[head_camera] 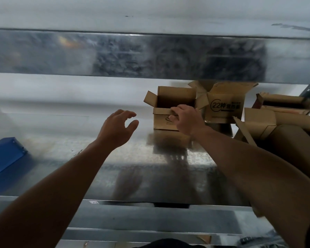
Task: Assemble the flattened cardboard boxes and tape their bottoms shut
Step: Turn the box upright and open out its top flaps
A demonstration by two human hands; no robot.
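A shiny metal shelf (97,167) fills the frame. At centre right, the right hand (185,119) grips the near wall of an open cardboard box (168,111). The left hand (117,128) hovers at centre, fingers loosely spread, holding nothing.

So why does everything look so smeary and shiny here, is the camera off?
Head view: the metal shelf and the beam above are streaked, likely motion blur; the shelf mirrors the small box as a dark smudge; the right hand gripping that box and the print on the neighbouring box look fairly sharp.
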